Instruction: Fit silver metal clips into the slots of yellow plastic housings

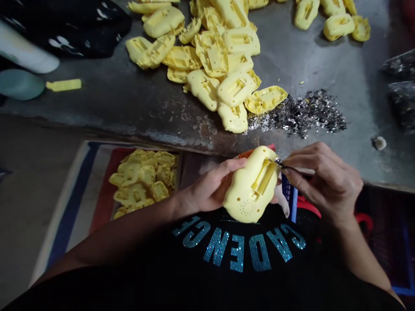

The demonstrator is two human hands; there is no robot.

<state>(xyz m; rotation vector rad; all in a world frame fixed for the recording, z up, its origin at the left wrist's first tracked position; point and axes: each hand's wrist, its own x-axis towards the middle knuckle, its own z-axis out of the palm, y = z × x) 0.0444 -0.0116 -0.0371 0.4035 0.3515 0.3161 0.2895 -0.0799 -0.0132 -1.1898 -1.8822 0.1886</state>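
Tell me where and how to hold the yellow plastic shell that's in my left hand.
Grip the yellow plastic shell by its rounded long edge, coming from the left, as the left hand does. Its long recess faces the camera and the right hand pinches a small dark item at the recess's far end, so a side grip should leave both clear.

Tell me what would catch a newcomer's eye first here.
Probably the pale yellow shell at the centre, held in the left hand, while the right hand pinches a small dark piece by its recess. Next, the jumbled pile of yellow shells on the grey table, with a glinting heap of small bits at its right. Below, sparkling blue CADENCE lettering shows upside down on the black shirt.
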